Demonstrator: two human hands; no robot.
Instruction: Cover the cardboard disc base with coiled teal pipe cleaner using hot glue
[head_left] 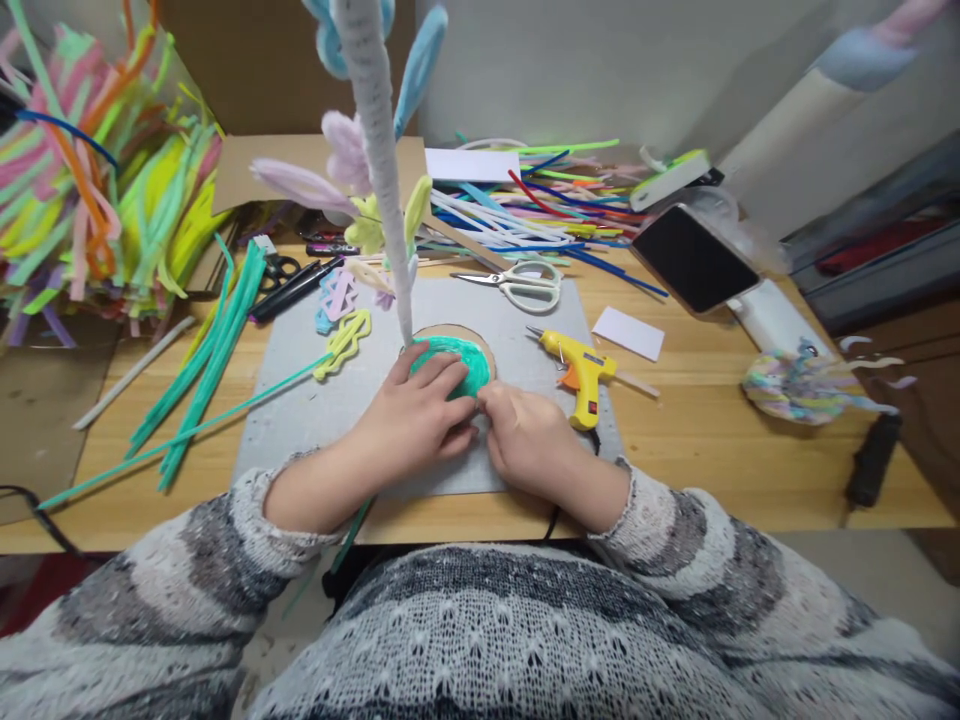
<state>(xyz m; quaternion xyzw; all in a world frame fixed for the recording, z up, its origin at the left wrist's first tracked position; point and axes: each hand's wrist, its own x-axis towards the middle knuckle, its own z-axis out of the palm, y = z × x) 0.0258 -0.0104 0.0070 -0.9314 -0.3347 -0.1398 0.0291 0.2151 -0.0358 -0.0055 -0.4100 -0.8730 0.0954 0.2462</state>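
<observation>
A round cardboard base lies on the grey cutting mat, its top covered with coiled green pipe cleaner. My left hand rests over the coil with its fingers spread. At the right rim of the base, my right hand is closed in a pinch; what its fingertips hold is hidden. A tall stem wrapped in white rises from the back left of the base, bearing pastel pipe-cleaner petals. From under my left wrist, a green strand hangs over the table edge.
On the mat lie a yellow glue gun, scissors and zigzag pieces. Green pipe cleaners lie to the left, near a big colourful bundle. A phone and a pastel woven piece are at right.
</observation>
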